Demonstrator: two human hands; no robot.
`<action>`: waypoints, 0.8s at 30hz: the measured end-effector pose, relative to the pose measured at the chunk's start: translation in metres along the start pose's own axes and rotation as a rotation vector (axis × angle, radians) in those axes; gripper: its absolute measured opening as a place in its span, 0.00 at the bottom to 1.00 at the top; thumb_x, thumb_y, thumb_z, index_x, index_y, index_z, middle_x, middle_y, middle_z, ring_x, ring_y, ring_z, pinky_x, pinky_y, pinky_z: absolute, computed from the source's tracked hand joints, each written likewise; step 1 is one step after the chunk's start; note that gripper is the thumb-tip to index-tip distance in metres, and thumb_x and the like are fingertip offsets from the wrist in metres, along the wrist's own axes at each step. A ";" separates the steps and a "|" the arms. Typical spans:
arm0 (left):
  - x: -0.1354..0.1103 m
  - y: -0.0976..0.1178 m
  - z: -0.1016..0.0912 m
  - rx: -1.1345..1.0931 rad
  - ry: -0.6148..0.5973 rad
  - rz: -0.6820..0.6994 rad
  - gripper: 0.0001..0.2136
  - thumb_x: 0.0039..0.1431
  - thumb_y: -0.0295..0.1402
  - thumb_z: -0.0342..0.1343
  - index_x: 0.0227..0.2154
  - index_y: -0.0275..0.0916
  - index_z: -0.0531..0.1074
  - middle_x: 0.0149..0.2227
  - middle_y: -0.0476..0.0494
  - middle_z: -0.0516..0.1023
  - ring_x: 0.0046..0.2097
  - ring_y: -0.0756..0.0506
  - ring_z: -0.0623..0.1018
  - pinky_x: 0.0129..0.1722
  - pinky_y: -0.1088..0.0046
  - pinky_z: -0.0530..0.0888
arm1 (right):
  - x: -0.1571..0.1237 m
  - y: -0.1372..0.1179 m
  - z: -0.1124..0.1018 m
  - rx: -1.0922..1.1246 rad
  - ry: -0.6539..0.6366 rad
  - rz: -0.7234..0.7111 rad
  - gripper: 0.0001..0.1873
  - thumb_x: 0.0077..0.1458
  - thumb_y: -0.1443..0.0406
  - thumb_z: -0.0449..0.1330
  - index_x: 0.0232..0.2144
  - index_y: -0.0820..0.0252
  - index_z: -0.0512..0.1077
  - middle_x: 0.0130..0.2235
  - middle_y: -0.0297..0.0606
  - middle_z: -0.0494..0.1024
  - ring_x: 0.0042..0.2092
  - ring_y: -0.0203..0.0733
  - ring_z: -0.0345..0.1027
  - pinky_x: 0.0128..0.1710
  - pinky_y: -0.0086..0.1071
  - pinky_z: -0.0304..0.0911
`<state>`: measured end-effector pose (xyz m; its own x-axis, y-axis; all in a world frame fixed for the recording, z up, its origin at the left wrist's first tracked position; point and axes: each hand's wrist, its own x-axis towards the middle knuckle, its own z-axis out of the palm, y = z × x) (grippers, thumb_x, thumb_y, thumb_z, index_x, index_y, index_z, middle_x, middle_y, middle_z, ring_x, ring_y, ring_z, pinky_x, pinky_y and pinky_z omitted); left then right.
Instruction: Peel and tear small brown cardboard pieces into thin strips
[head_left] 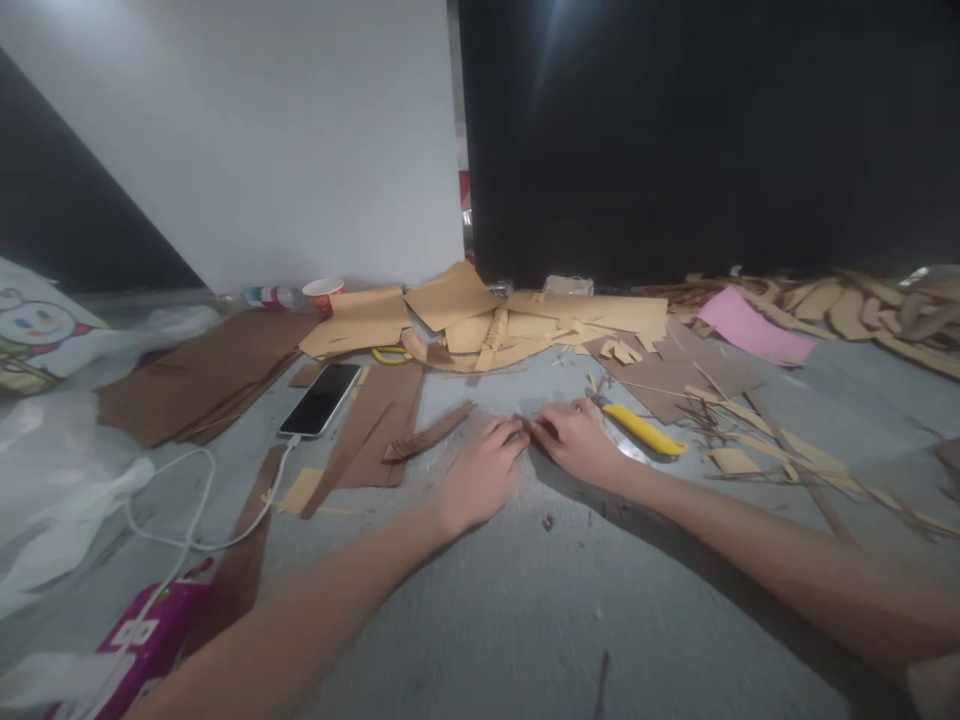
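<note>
In the middle of the grey work surface, my left hand (484, 470) and my right hand (576, 440) are close together, fingers closed in a pinch. A small brown piece (524, 428), which looks like cardboard, shows between the fingertips; the fingers hide most of it. Just left of my left hand lies a curved brown cardboard strip (427, 435) with notches along it. A yellow-handled utility knife (643, 430) rests right beside my right hand. Small dark crumbs (548, 522) lie in front of the hands.
Cut cardboard sheets (375, 425) and scraps spread left and behind. A phone (321, 400) on a white cable (206, 500) lies left, near a purple box (154, 630) and a plastic bag (56, 480). Pink paper (754, 325), thin strips (795, 450) and a paper cup (322, 292) are farther off.
</note>
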<state>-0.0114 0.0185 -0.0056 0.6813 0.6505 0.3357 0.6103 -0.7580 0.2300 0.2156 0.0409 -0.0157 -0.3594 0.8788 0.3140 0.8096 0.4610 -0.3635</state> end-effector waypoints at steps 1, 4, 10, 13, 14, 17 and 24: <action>0.000 0.000 0.000 -0.007 -0.001 -0.008 0.19 0.74 0.23 0.49 0.62 0.32 0.75 0.65 0.30 0.77 0.69 0.36 0.73 0.70 0.50 0.72 | 0.000 0.001 0.000 0.008 -0.001 -0.001 0.17 0.76 0.61 0.54 0.33 0.57 0.73 0.34 0.38 0.84 0.37 0.45 0.73 0.50 0.43 0.49; 0.000 0.003 -0.002 -0.038 -0.004 -0.052 0.20 0.74 0.24 0.49 0.64 0.34 0.73 0.66 0.32 0.75 0.70 0.37 0.73 0.72 0.51 0.71 | 0.002 0.003 -0.001 0.008 0.018 -0.006 0.17 0.76 0.62 0.55 0.32 0.57 0.72 0.33 0.37 0.83 0.36 0.44 0.72 0.51 0.43 0.50; 0.001 0.009 -0.005 -0.121 0.035 -0.188 0.27 0.70 0.22 0.47 0.71 0.36 0.63 0.70 0.33 0.70 0.73 0.38 0.69 0.74 0.51 0.68 | 0.006 0.015 -0.010 -0.110 0.115 -0.135 0.17 0.79 0.61 0.54 0.36 0.57 0.75 0.36 0.39 0.82 0.40 0.46 0.72 0.55 0.43 0.51; 0.002 0.010 -0.005 -0.115 0.067 -0.236 0.30 0.69 0.21 0.47 0.73 0.35 0.59 0.74 0.31 0.65 0.76 0.36 0.64 0.75 0.49 0.67 | 0.005 0.018 -0.015 -0.225 0.094 -0.272 0.18 0.80 0.62 0.51 0.39 0.57 0.77 0.39 0.42 0.81 0.44 0.48 0.71 0.55 0.43 0.52; 0.002 0.010 -0.004 -0.105 0.061 -0.236 0.30 0.69 0.21 0.47 0.73 0.35 0.58 0.74 0.31 0.65 0.77 0.36 0.63 0.75 0.49 0.66 | 0.005 0.019 -0.016 -0.254 0.076 -0.311 0.18 0.80 0.63 0.51 0.40 0.57 0.78 0.39 0.42 0.80 0.44 0.48 0.71 0.55 0.44 0.51; 0.003 0.008 -0.004 -0.086 0.018 -0.213 0.30 0.69 0.21 0.46 0.73 0.33 0.60 0.73 0.31 0.67 0.76 0.37 0.63 0.76 0.51 0.64 | 0.004 0.019 -0.016 -0.292 0.040 -0.399 0.18 0.80 0.66 0.50 0.41 0.58 0.79 0.38 0.40 0.79 0.42 0.46 0.70 0.56 0.44 0.51; 0.002 0.003 0.000 -0.030 -0.031 -0.158 0.24 0.71 0.22 0.47 0.66 0.33 0.71 0.69 0.34 0.75 0.72 0.38 0.71 0.75 0.52 0.67 | 0.005 0.021 -0.010 -0.247 0.044 -0.524 0.22 0.82 0.63 0.49 0.38 0.58 0.79 0.37 0.38 0.79 0.39 0.43 0.69 0.55 0.43 0.53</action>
<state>-0.0078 0.0176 -0.0040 0.5906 0.7623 0.2648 0.6988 -0.6472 0.3047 0.2349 0.0537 -0.0129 -0.7261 0.5327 0.4347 0.6149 0.7860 0.0638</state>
